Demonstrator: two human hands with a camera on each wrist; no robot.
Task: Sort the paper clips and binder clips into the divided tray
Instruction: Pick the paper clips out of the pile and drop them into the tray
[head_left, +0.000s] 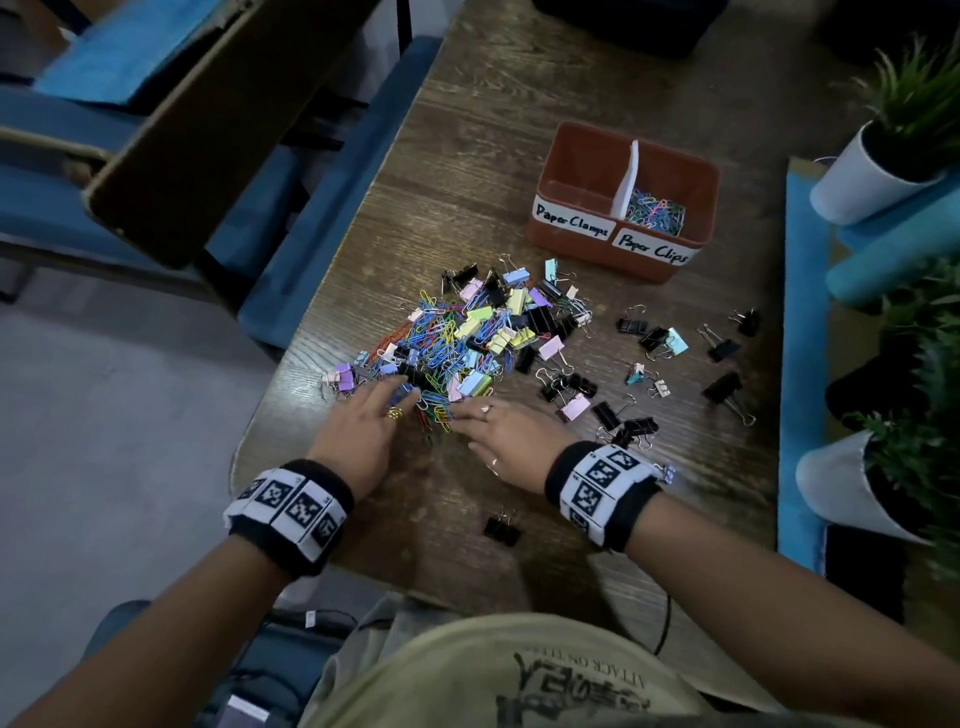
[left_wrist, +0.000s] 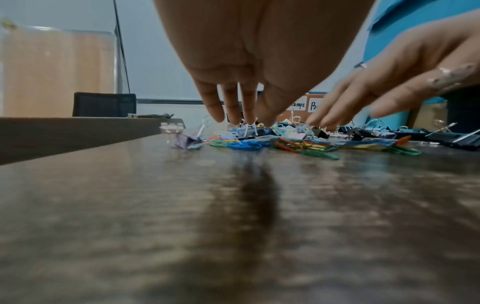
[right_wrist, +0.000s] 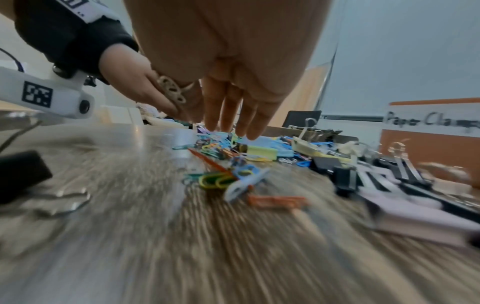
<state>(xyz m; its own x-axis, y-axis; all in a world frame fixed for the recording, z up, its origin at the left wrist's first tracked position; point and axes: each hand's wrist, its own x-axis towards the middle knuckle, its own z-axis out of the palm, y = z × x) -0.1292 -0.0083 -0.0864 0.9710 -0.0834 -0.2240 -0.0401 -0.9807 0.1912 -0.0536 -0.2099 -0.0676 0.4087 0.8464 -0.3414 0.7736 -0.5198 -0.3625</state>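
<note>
Spanning most of the head view, a dark wood-grain desk carries all the task items, with blue chairs on its left and white potted plants on blue material on its right. A grey floor shows at lower left.

The tray, a reddish-brown box with rounded corners, stands on the far right part of the desk, its long axis running left to right across the view. A white divider splits it. The left compartment, labelled "Paper Clamps", shows only bare floor; the right one, labelled "Paper Clips", holds a small heap of coloured paper clips.

The mixed pile lies mid-desk, nearer than the tray: wire clips in blue, red, green and yellow tangled with pastel and black binder clips, pointing every way. Loose black binder clips are scattered to the right of the pile, and one lies alone close to the person.

The left hand rests at the pile's near edge, fingers straight and close together, tips touching clips. The right hand lies just beside it, fingers straight and slightly spread over the clips, gripping nothing. Both wrists wear black bands with printed markers.
</note>
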